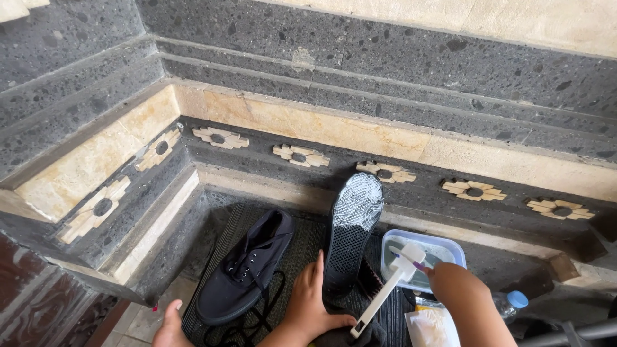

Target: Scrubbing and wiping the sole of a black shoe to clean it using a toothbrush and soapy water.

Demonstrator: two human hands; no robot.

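A black shoe point(352, 244) stands sole-up, its soapy toe leaning on the stone wall. My left hand point(308, 302) grips its heel end. My right hand point(450, 283) pinches a white long-handled brush point(385, 292) near its head, which is over a clear plastic tub point(450, 247) of water. The brush handle slants down toward my left hand. A second black lace-up shoe point(247, 266) lies upright on the dark mat point(302, 244) to the left, its laces loose.
The stepped grey and cream stone wall point(308, 122) with flower tiles closes the back and left. A blue-capped bottle point(513, 302) and a pale bag point(429, 328) lie at the lower right. A bit of skin point(170, 321) shows at the bottom left.
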